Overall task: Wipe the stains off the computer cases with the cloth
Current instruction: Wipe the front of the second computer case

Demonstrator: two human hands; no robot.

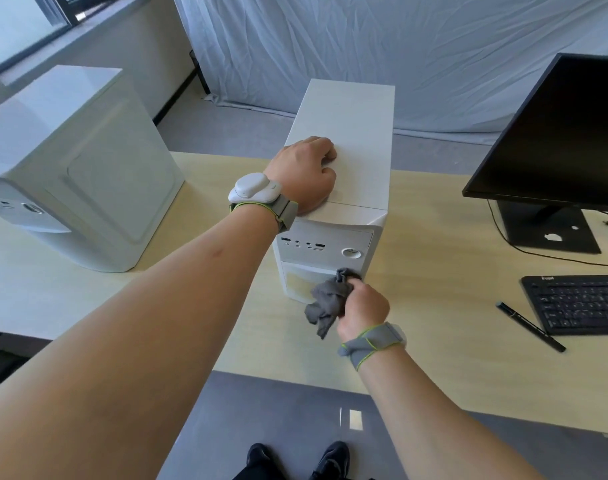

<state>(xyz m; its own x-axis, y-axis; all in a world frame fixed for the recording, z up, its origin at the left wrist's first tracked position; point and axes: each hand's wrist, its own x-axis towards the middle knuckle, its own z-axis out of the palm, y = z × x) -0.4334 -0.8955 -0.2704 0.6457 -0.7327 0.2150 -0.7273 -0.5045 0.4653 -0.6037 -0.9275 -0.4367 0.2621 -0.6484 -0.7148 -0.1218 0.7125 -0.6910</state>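
The right hand (363, 306) squeezes the gray cloth (327, 301) against the front of the middle computer case (344, 140) on the bench (434, 265). The left hand (304, 173) rests on top with fingers curled. A hard push might slide the case.

Two white computer cases stand on one worktop (417, 271): one case (344, 140) at the centre, another case (88, 161) at far left. One grey cloth (327, 303). One black monitor (565, 133), one keyboard (579, 303) and one pen (529, 325) at right. Two hands: left hand (306, 174), right hand (363, 310). Two wristbands (372, 342).
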